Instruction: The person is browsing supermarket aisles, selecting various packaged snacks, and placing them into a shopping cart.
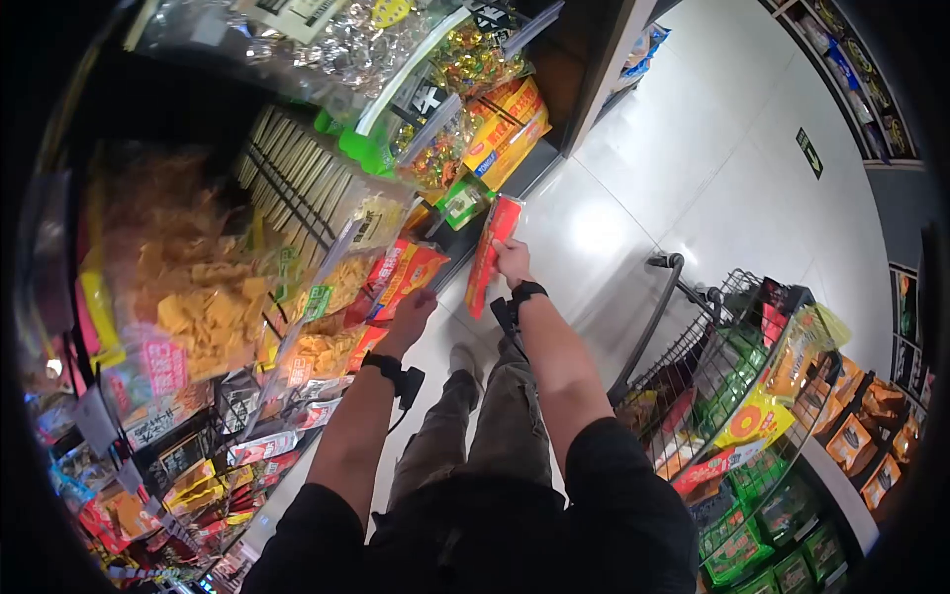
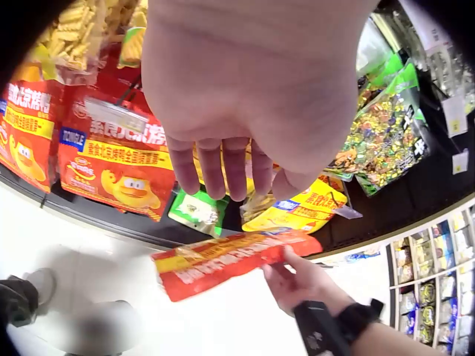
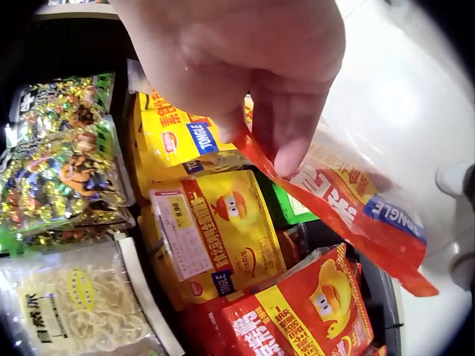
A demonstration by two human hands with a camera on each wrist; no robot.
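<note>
**Operator:** What were the material and form of the held item?

**Technician:** The red packet (image 1: 492, 252) was a flat, glossy film pouch, long and narrow, with yellow print and a blue label patch near one end. It hung over the aisle, just in front of the lower shelf and clear of the stock.

**Operator:** What was the state of the hands?

**Technician:** The right hand (image 1: 513, 262) pinched the packet at one edge, thumb against curled fingers. The left hand (image 1: 411, 312) held nothing. Its fingers (image 2: 223, 167) were loosely extended, near the red duck-print bags (image 2: 119, 163) on the shelf. Contact with them could not be determined.

**Operator:** What were the surroundings?

**Technician:** Yellow bags (image 3: 223, 230), crinkled clear bags of wrapped sweets (image 3: 59, 156) and a clear noodle bag (image 3: 74, 304) filled the rack. A wire shopping cart (image 1: 683, 361), loaded with green and yellow packs, stood to the person's right on the smooth white floor (image 1: 693, 148).
</note>
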